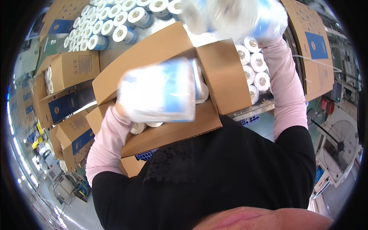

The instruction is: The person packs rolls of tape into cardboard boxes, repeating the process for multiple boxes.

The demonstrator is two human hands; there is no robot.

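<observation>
One pack (157, 92) is clamped in the left hand (121, 110), wrapped rolls (234, 19) in the right hand (270, 42); snagging a flap (226, 73) could drop either.

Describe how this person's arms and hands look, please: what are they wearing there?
The left sleeve and right sleeve are plain pale pink over the forearms, with a black top covering the upper arms. Little of the left hand or right hand shows; no glove is visible.
</observation>
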